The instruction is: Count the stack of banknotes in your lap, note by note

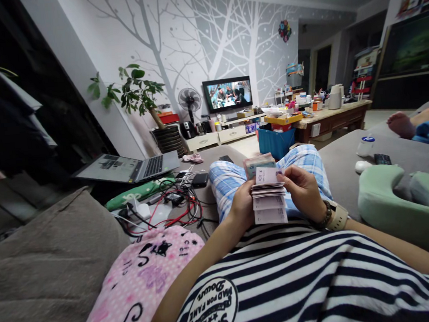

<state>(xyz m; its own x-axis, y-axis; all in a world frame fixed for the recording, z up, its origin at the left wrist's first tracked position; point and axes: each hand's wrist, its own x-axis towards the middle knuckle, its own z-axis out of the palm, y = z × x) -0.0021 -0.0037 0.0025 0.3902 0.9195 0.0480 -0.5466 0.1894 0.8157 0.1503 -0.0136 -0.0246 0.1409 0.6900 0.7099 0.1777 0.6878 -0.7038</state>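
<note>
A fanned stack of pale banknotes (270, 203) is held over my lap, its lower notes hanging in steps toward my striped shirt. My left hand (243, 199) is closed on the left edge of the stack. On the other side, my right hand (302, 187) pinches the top note near its right edge, with thumb and fingers bent. Just beyond the stack shows a second bundle of greenish and pinkish notes (258, 162), partly covered by the stack; what supports it I cannot tell.
Left of my legs, tangled cables (180, 201) lie near an open laptop (132, 168) and a pink blanket (156, 266). To the right are a green neck pillow (382, 191), a white mouse (363, 167) and another person's foot (399, 124). A blue bin (276, 141) stands ahead.
</note>
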